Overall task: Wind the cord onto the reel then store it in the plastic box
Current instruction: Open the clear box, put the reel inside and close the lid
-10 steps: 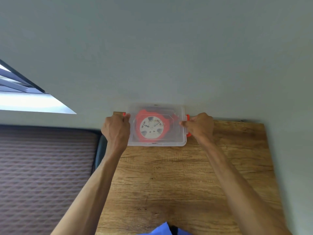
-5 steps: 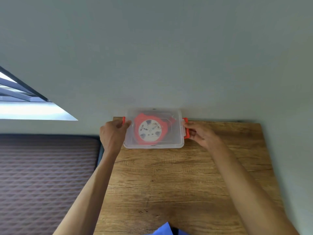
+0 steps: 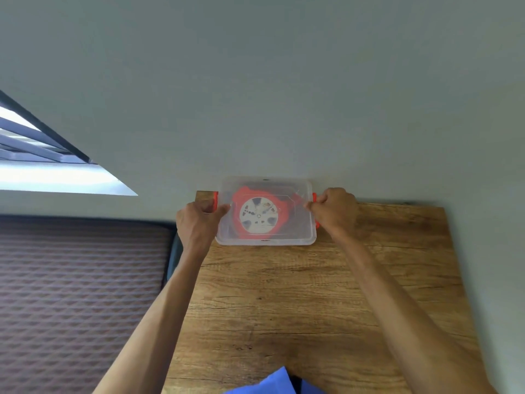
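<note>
Nearest, blue cloth [image 3: 277, 383] is cut off at the frame's bottom edge. Farther along the desk [image 3: 284, 308] my hands grip the plastic box [image 3: 295, 237] against the wall: left hand [image 3: 197, 223] curled over one red latch [image 3: 216, 201], right hand [image 3: 336, 213] fisted over the other. Inside, blurred by the lid, sits the red reel [image 3: 259, 214]; I cannot make out the cord.

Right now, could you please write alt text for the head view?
Two hands, left hand and right hand, grip the ends of a closed clear plastic box holding a red cord reel, on a wooden table against a wall.
</note>
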